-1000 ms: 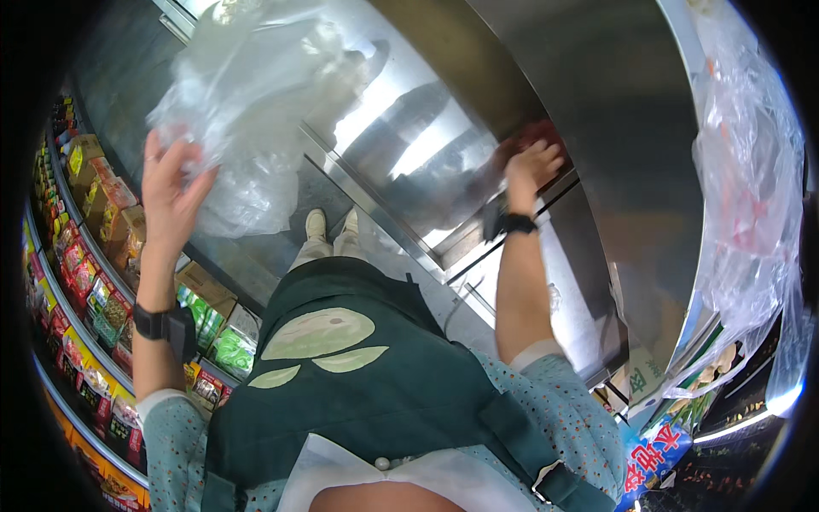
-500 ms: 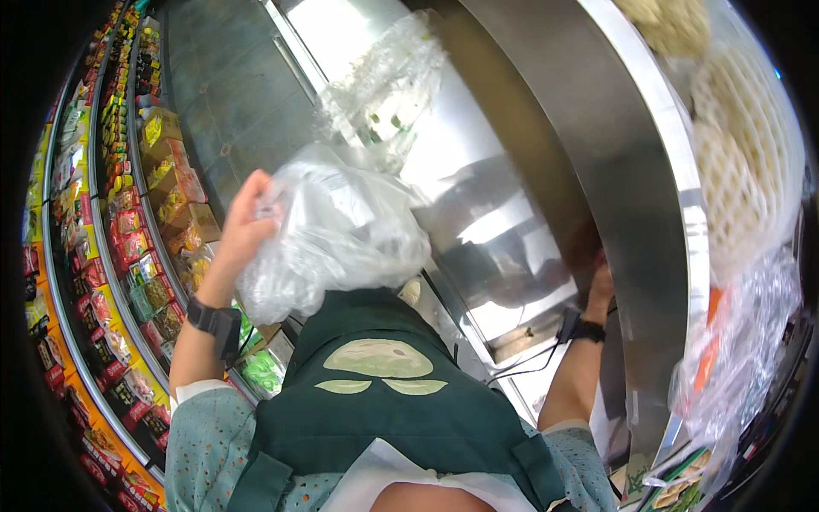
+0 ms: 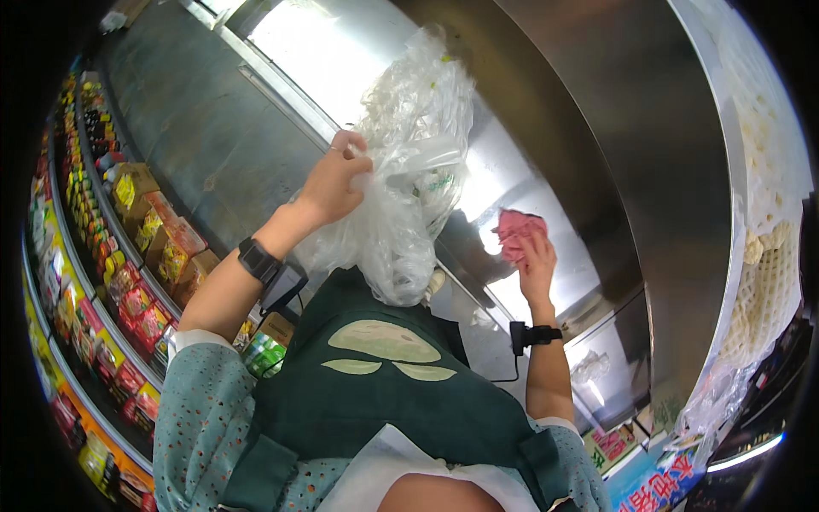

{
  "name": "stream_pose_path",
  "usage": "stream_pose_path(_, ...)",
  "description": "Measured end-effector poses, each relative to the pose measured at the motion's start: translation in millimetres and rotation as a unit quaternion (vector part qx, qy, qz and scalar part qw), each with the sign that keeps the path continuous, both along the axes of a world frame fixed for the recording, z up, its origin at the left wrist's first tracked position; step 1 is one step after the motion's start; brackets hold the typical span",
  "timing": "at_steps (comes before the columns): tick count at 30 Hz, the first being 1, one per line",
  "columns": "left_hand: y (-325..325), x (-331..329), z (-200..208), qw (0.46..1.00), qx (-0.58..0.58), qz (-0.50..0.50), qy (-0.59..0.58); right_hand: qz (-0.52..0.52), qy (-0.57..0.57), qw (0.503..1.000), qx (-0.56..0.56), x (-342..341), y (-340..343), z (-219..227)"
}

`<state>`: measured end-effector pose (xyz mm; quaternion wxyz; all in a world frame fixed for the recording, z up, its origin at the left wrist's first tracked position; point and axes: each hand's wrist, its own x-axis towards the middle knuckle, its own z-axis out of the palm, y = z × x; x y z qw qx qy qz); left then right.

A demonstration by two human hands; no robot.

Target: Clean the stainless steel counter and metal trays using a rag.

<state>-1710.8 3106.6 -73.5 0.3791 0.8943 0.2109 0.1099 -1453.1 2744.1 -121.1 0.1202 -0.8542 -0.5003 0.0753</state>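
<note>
My left hand (image 3: 339,175) is closed on a bunched clear plastic bag (image 3: 384,247), which hangs down in front of my apron. Behind it, a second crumpled clear plastic bag (image 3: 422,94) lies on the shiny steel counter (image 3: 294,38); where the two meet is hard to make out. With my right hand (image 3: 537,260) I grip a folded pink cloth (image 3: 519,232) over the steel surface. Its fingers curl round the near side of the cloth.
A tall curved steel panel (image 3: 636,111) rises on the right, with netted pale produce (image 3: 759,264) in plastic beyond it. Shelves of packaged goods (image 3: 141,299) and open cardboard boxes (image 3: 162,239) line the left. A grey tiled floor (image 3: 205,128) lies between shelves and counter.
My left hand has moved right and forward with the bag, against the other bag. My right hand has come out from beside the steel panel, and the pink cloth now shows in it.
</note>
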Motion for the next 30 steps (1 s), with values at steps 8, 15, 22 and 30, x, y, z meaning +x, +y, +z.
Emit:
stream_pose_path(8,51.9,-66.8,28.0,0.927,-0.327,-0.179,0.045,-0.249,-0.11,0.962,0.005,56.1,-27.7,-18.7)
stream_pose_path(15,34.6,-69.8,-52.8,0.901,-0.426,0.029,0.081,-0.255,-0.184,0.946,0.081,109.1,43.6,-40.1)
stream_pose_path(22,11.9,-12.6,-27.2,0.793,-0.569,0.142,0.167,-0.029,-0.094,0.995,0.025,30.4,101.9,-29.8)
stream_pose_path(30,93.7,-152.3,35.3,0.836,-0.5,0.21,-0.078,-0.198,0.088,0.975,0.058,97.5,60.8,-1.1)
